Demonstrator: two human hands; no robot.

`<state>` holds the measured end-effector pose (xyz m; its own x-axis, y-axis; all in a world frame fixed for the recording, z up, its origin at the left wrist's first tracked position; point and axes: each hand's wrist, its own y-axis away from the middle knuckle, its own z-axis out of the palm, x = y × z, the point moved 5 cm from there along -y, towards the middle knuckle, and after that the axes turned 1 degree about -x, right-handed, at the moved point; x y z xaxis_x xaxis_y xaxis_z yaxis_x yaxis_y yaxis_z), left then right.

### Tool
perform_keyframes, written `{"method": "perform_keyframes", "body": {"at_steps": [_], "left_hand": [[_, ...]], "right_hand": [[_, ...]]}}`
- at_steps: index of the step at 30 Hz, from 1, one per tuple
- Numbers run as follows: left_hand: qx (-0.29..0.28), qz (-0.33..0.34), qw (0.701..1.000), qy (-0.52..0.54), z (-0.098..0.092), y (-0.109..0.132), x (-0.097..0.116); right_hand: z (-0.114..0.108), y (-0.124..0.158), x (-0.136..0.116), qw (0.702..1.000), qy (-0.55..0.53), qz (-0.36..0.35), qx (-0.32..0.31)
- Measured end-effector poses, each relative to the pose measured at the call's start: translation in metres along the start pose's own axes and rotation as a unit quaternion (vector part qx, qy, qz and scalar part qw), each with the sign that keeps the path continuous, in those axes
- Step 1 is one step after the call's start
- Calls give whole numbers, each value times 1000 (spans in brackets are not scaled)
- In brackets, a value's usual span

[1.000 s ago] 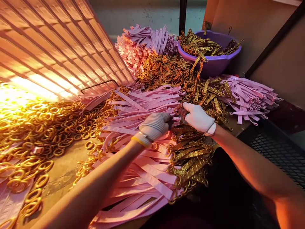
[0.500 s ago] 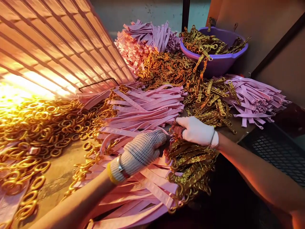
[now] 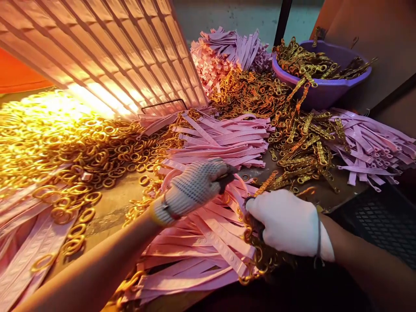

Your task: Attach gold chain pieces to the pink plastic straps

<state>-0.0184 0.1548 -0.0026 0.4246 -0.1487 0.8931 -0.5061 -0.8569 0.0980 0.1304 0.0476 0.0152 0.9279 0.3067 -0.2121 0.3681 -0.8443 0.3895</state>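
Note:
My left hand (image 3: 195, 188), in a knitted grey glove, is closed over the heap of pink straps (image 3: 214, 234) in front of me; what its fingertips pinch is hidden. My right hand (image 3: 287, 223), in a white glove, is closed on a bunch of gold chain pieces (image 3: 260, 255) at the near edge of the table. A short gold chain (image 3: 269, 182) sticks up from behind that hand toward a larger pile of gold chains (image 3: 302, 143).
Gold rings (image 3: 65, 147) cover the table's left side under a bright slatted panel (image 3: 97, 56). A purple basin (image 3: 325, 86) full of chains stands at the back right. More pink straps (image 3: 377, 147) lie at right and at the back (image 3: 227, 52). A black mesh surface (image 3: 380, 221) lies at lower right.
My right hand has drawn back toward me and downward with the chain bunch. My left hand has stayed on the pink straps. The view has swung left.

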Motion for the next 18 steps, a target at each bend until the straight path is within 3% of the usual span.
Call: {"method": "perform_keyframes", "body": {"at_steps": [4, 10, 13, 18], "left_hand": [[-46, 132, 962, -235, 20, -39, 20], [-75, 81, 912, -395, 46, -90, 24], [-82, 54, 902, -420, 70, -96, 24], [-41, 22, 915, -401, 97, -93, 18]], "right_hand": [[3, -2, -1, 1000, -1, -20, -11], [0, -3, 0, 999, -10, -39, -22], [-1, -2, 0, 999, -22, -45, -7], [-5, -6, 17, 996, -65, -65, 16]]}}
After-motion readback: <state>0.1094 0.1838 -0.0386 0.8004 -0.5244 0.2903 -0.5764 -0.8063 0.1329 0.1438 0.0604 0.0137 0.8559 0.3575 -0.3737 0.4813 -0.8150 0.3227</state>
